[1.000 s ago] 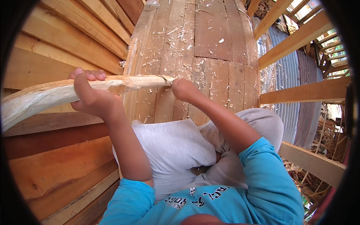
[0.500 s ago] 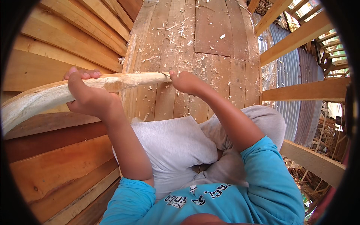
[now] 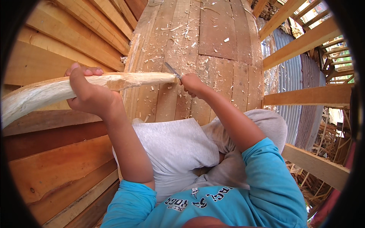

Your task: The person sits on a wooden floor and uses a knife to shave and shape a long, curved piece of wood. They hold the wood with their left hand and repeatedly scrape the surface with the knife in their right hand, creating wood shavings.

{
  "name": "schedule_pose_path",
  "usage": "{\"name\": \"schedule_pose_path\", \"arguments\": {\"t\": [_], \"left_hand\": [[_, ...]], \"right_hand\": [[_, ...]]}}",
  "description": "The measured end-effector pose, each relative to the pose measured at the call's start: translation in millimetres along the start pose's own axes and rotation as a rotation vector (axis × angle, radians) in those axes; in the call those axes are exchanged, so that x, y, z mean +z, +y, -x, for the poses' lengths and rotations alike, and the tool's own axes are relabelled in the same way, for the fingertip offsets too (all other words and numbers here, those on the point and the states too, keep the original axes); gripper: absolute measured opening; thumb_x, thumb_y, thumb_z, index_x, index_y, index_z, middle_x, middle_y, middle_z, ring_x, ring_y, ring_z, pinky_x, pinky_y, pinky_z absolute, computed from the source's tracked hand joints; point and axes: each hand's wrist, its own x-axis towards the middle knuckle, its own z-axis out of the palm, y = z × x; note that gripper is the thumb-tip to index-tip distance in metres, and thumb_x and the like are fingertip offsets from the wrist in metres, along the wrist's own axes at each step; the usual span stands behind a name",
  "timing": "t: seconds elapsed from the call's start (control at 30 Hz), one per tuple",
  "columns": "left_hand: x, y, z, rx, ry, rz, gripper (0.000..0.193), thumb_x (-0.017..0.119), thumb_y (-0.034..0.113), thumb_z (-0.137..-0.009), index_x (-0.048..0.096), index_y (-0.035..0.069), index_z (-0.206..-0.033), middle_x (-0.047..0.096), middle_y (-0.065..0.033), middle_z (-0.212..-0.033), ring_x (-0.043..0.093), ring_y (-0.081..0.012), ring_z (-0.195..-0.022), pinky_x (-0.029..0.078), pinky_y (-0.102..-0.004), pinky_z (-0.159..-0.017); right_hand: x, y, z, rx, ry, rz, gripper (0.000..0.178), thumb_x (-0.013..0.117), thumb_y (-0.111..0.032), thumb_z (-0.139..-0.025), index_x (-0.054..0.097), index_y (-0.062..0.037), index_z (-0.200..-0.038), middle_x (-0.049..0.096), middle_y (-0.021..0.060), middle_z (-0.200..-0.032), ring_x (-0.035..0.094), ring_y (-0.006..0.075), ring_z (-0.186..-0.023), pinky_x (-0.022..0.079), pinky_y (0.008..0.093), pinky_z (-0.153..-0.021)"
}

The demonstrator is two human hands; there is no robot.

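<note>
A long, curved, pale piece of wood reaches from the left rim to the middle of the view, tapering toward its right end. My left hand is closed round its thicker part, thumb over the top and fingers behind. In my right hand a small knife is gripped; its blade points up and to the left, at the tapered tip of the wood. The knife's handle is mostly hidden in my fist. Whether the blade touches the tip I cannot tell.
Thin wood shavings lie scattered over the plank floor. A wall of horizontal boards rises on my left. To the right stand open wooden rails, with corrugated metal sheets beyond. My legs in grey trousers are folded before me.
My right hand has shifted slightly right, past the wood's tip. The knife blade, lying along the wood's end before, now stands out clear and tilted upward. My left hand keeps its hold.
</note>
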Motion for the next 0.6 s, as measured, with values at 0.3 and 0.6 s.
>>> {"name": "schedule_pose_path", "arguments": {"t": [0.3, 0.6], "left_hand": [[1.1, -1.0, 0.4, -0.002, -0.009, 0.011, 0.015, 0.061, 0.007, -0.083, 0.049, 0.004, -0.076, 0.042, -0.0031, -0.064, 0.043, -0.0162, -0.058, 0.04, -0.0324, -0.057], [-2.4, -0.9, -0.7, 0.007, 0.016, -0.016, 0.014, 0.061, 0.007, -0.083, 0.05, 0.003, -0.077, 0.042, -0.0034, -0.065, 0.043, -0.0162, -0.059, 0.039, -0.0318, -0.056]], "right_hand": [[6.9, 5.9, 0.5, -0.028, 0.07, 0.121, 0.063, 0.048, -0.062, -0.093, 0.052, -0.0031, -0.073, 0.047, 0.0048, -0.059, 0.042, 0.0143, -0.044, 0.032, 0.0335, -0.038], [5.4, -9.6, 12.8, -0.009, 0.069, 0.257, 0.074, 0.047, -0.064, -0.091, 0.059, 0.0084, -0.082, 0.059, 0.0171, -0.073, 0.06, 0.0266, -0.063, 0.045, 0.0401, -0.055]]}}
